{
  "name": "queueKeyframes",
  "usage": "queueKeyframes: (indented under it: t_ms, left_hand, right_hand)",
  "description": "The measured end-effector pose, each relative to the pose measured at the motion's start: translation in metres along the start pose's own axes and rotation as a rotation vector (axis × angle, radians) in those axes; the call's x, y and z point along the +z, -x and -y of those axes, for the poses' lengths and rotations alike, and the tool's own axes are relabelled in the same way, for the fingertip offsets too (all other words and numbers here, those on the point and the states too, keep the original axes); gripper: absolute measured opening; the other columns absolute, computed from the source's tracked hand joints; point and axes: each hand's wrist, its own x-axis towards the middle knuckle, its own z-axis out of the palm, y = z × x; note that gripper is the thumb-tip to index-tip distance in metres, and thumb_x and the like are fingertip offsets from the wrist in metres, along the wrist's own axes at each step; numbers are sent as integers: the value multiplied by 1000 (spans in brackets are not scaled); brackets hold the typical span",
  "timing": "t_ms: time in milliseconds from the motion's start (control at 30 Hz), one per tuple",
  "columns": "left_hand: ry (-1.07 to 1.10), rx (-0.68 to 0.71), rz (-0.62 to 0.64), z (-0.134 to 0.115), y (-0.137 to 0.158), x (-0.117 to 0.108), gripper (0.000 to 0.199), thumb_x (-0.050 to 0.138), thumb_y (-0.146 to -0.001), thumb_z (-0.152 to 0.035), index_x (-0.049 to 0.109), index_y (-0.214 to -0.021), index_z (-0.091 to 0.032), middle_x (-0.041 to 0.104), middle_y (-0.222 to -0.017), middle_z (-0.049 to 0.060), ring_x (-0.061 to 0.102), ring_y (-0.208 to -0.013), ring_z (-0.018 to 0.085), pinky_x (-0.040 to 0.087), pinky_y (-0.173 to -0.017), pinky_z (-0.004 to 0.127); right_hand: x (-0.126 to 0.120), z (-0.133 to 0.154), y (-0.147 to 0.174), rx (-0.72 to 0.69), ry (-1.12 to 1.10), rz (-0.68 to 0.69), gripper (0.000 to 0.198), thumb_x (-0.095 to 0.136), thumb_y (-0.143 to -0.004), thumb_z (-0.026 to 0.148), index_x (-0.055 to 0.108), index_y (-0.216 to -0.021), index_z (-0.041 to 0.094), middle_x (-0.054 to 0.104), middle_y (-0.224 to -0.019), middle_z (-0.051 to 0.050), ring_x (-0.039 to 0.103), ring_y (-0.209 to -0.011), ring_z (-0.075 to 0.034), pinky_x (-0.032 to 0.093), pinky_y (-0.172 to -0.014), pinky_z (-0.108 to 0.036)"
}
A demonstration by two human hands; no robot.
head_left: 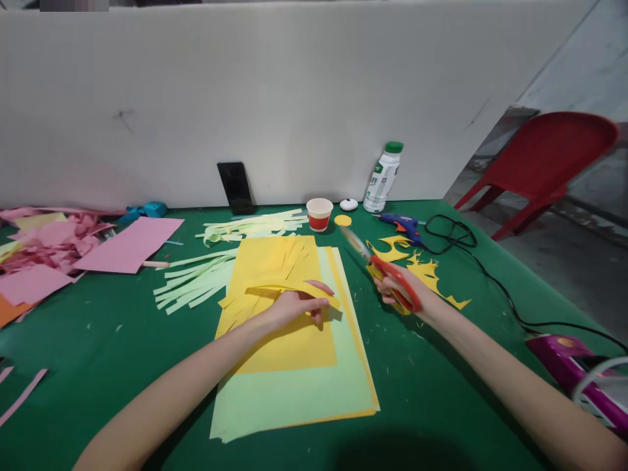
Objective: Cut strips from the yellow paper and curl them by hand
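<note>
My left hand is closed around a narrow yellow paper strip, held just above a yellow paper sheet. That sheet lies on a stack of pale green paper with yellow edges showing. In my right hand are scissors with red and yellow handles, blades pointing up and left, away from the strip. Thin cut yellow pieces rest on the sheet's upper part. Pale green fringed paper spreads out to the left of the stack.
A paper cup, a white bottle and a black phone stand along the back. Yellow scraps and a blue glue gun with its cord lie right. Pink paper covers the left; a purple device sits front right.
</note>
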Motion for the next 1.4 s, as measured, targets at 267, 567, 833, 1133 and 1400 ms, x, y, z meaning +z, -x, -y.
queueKeyframes:
  t_ms: [267,567,833,1133,1400]
  left_hand:
    - [151,89,-222,5,-7,0,21,60,-75,-32,60,-85,-13,59,-54,1,55,-49,10,42,-49,22]
    - [270,169,-367,5,-11,1,24,63,-71,-35,58,-80,-13,62,-78,3,55,-50,6,41,-47,18]
    - [280,206,-335,9,-14,-2,20,64,-71,-34,60,-78,-15,61,-80,1,54,-49,6,41,-50,20]
    - [234,173,-247,8,-12,-3,15,61,-74,-31,63,-77,-16,60,-66,0,49,-46,7,40,-51,23]
    - [216,133,-182,6,-8,-6,36,59,-73,-34,52,-45,-13,59,-83,3,50,-50,5,43,-53,23]
  right_hand:
    - [32,9,52,-36,-577,273,50,44,-62,17,36,-110,22,58,-75,-2,58,-69,-16,47,-62,-34]
    - [42,-23,61,175,-937,937,42,36,-64,14,37,-107,13,66,-77,-10,64,-60,-19,44,-54,-30]
    - [40,-19,60,232,-891,972,36,37,-68,18,38,-104,14,65,-76,-8,63,-56,-17,43,-52,-27]
    - [38,-14,61,330,-833,945,34,40,-68,23,41,-102,19,63,-76,-5,61,-56,-18,43,-53,-29]
    - [38,-17,59,306,-746,1012,31,37,-75,25,47,-103,14,63,-76,-6,60,-56,-16,44,-60,-30]
